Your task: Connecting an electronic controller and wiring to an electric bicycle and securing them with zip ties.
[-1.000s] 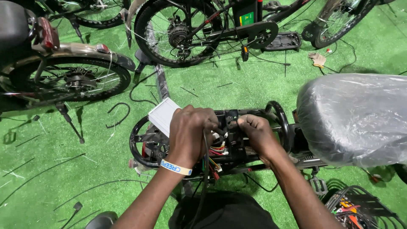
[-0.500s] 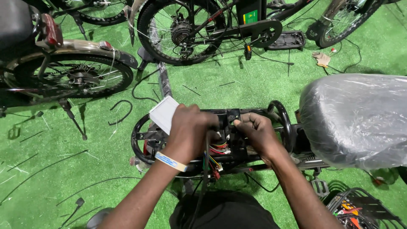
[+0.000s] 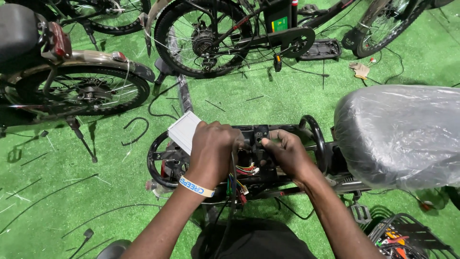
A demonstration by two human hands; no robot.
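Two bare hands work over a bicycle frame on green artificial turf, seen from above. At far left stands a bicycle's rear wheel [image 3: 79, 93] under a silver mudguard [image 3: 100, 58], with cut black cable ties [image 3: 135, 130] scattered on the turf beside it. Moving right, a ribbed silver controller box [image 3: 183, 131] rests at the left end of a black open compartment [image 3: 258, 168] on the frame. The left hand [image 3: 213, 148], a white wristband [image 3: 197, 187] at its wrist, is closed around the box's right end and the bundle of coloured wires [image 3: 239, 180] spilling below it. Just beside it, nearly touching, the right hand [image 3: 287, 153] curls narrowly, fingertips pinched at a small part on the compartment's top edge; what it pinches is hidden. Behind the hands a second bicycle [image 3: 230, 33] stands on the turf, with its black chain guard [image 3: 292, 41]. At far right, a seat wrapped in clear plastic [image 3: 397, 134] bulges near the right forearm, with a wire basket [image 3: 412, 237] below it
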